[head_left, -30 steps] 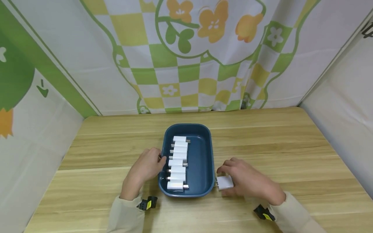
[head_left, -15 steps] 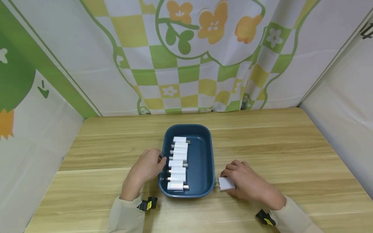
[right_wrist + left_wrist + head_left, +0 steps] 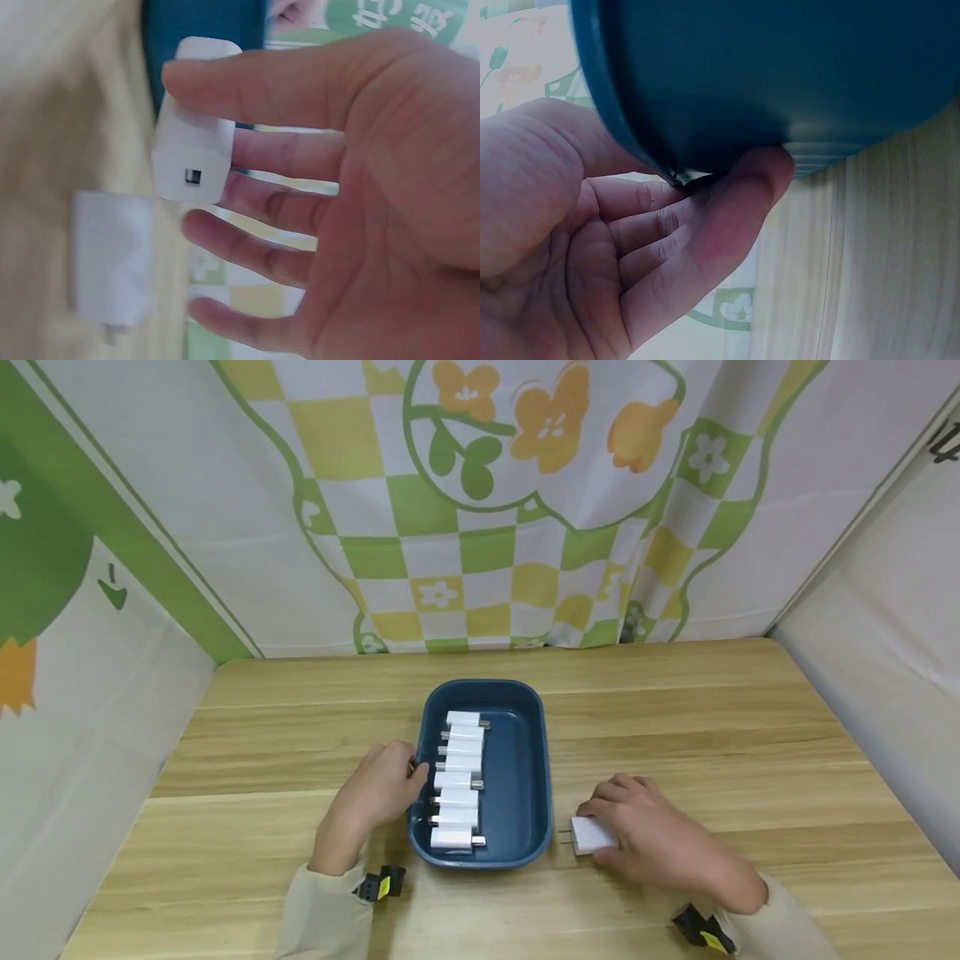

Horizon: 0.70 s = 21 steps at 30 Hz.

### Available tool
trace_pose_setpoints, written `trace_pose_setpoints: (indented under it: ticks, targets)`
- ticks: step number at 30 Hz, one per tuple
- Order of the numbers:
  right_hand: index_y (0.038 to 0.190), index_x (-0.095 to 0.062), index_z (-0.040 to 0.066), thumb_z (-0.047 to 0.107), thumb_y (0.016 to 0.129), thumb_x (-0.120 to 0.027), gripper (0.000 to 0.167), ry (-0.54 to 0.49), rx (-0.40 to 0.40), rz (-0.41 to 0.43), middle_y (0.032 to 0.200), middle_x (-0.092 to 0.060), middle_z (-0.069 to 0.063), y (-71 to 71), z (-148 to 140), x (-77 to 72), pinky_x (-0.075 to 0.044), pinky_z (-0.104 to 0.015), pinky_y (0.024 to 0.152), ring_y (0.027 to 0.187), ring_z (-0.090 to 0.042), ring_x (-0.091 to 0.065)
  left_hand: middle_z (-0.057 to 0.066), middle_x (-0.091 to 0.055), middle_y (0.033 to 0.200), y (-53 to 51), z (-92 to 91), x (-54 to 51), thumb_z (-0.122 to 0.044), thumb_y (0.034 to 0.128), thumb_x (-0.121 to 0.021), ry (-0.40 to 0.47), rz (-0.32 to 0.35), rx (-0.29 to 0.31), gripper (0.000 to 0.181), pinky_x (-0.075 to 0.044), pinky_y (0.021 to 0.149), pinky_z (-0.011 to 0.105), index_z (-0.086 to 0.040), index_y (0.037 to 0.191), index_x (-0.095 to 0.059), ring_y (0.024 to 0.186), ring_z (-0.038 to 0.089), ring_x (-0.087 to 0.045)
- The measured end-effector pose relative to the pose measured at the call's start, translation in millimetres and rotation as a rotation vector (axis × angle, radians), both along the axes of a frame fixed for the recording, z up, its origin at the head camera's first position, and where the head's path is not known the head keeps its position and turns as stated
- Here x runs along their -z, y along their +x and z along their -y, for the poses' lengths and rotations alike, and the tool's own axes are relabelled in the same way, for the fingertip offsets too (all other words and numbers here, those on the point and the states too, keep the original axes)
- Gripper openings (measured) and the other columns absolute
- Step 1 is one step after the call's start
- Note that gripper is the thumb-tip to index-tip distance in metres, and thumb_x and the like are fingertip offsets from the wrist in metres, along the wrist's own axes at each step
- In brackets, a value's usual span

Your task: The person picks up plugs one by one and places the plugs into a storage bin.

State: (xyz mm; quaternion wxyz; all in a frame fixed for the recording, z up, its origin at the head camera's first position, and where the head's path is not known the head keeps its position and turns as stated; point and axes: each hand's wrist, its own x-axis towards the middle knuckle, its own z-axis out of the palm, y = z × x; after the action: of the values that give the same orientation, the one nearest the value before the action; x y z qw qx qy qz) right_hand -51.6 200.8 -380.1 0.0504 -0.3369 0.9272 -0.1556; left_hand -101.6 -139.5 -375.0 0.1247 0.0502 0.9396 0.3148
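Note:
A dark blue tray (image 3: 514,857) stands on the table with a column of several white charger plugs (image 3: 457,781) along its left side. Their metal prongs point partly left, partly right. My left hand (image 3: 381,782) grips the tray's left rim; in the left wrist view, its fingers (image 3: 727,232) meet at the tray's edge. Just right of the tray, my right hand (image 3: 660,839) pinches a white charger plug (image 3: 595,835), prongs toward the tray. The right wrist view shows its USB port facing the camera, thumb (image 3: 202,82) on one side.
Another white charger plug (image 3: 112,259), blurred, lies on the wooden table (image 3: 712,718) in the right wrist view; the head view does not show it. A patterned curtain (image 3: 487,568) hangs behind the table, with cloth walls at both sides.
My right hand has closed its fingers on the charger plug and drawn it to the right, slightly away from the tray. The left hand and tray have stayed put.

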Motion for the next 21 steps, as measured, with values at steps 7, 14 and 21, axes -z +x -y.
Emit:
trace_pose_setpoints:
  ticks: [7, 14, 21]
  targets:
    - [0.126, -0.067, 0.01, 0.02, 0.091, -0.078, 0.038, -0.074, -0.037, 0.123, 0.115, -0.06, 0.005, -4.4, -12, -30.5, -0.049, -0.029, 0.076, 0.096, -0.01, -0.053, 0.006, -0.055, 0.059, -0.8, -0.3, -1.1, -0.012, 0.1013, -0.059, -0.006, 0.0, 0.003, 0.025, -0.039, 0.046, 0.026, -0.005, 0.077, -0.06, 0.048, 0.016, -0.049]
    - [0.134, -0.063, 0.007, 0.017, 0.097, -0.071, 0.039, -0.174, -0.076, 0.123, 0.11, -0.059, 0.006, -23.8, -2, -43.0, -0.05, -0.029, 0.076, 0.088, -0.007, -0.054, 0.006, -0.055, 0.061, -0.1, 0.4, -1.4, -0.011, 0.1011, -0.059, -0.001, -0.003, -0.002, 0.026, -0.04, 0.046, 0.028, -0.005, 0.076, -0.06, 0.049, 0.017, -0.05]
    - [0.138, -0.058, 0.001, 0.013, 0.1, -0.065, 0.04, -0.258, -0.086, 0.148, 0.115, -0.065, 0.0, -49.9, 25, -51.8, -0.053, -0.032, 0.079, 0.093, -0.012, -0.06, 0.006, -0.055, 0.059, -0.5, -0.9, -0.1, -0.012, 0.1013, -0.059, -0.001, 0.001, -0.003, 0.026, -0.04, 0.047, 0.027, -0.005, 0.076, -0.06, 0.049, 0.016, -0.05]
